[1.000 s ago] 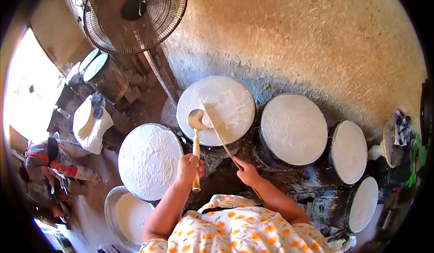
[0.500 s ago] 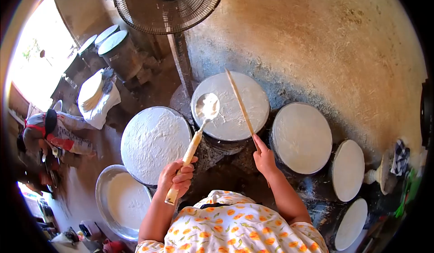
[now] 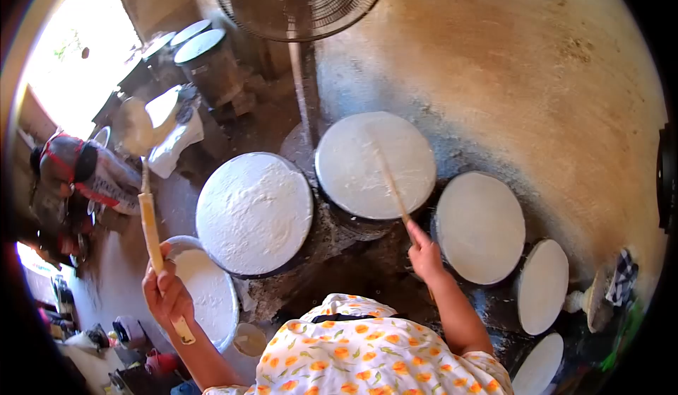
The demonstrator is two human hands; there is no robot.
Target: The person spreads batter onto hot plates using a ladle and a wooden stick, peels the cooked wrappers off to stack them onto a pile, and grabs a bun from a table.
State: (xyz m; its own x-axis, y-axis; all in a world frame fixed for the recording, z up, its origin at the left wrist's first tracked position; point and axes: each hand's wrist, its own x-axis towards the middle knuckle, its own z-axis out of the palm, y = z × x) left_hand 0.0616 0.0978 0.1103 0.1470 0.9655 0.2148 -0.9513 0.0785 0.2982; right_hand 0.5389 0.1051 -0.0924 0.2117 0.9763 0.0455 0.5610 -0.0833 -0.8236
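Observation:
My left hand (image 3: 168,292) is closed around the pale handle of a ladle (image 3: 150,232). The ladle's bowl is raised at the far left, blurred, above a metal basin (image 3: 234,310) of white batter-like liquid. In my right hand (image 3: 425,257) is a thin wooden stick (image 3: 390,181), its far end smeared by motion over the middle round white-topped drum (image 3: 346,165). A left-hand drum (image 3: 254,211) has a lumpier white surface. I cannot tell whether the stick touches the middle drum's top.
More round white tops (image 3: 480,229) curve away to the right beside a stained wall (image 3: 494,63). A standing fan (image 3: 300,13) rises behind the drums. At left, a bent-over person (image 3: 106,172) is near a white cloth-covered stack (image 3: 176,144). A small bowl (image 3: 249,339) sits beside the basin.
My left hand has swung the ladle left and away from the middle drum, over toward the basin. My right hand stays near the drum's front edge with the stick, and the drum's surface looks smoother.

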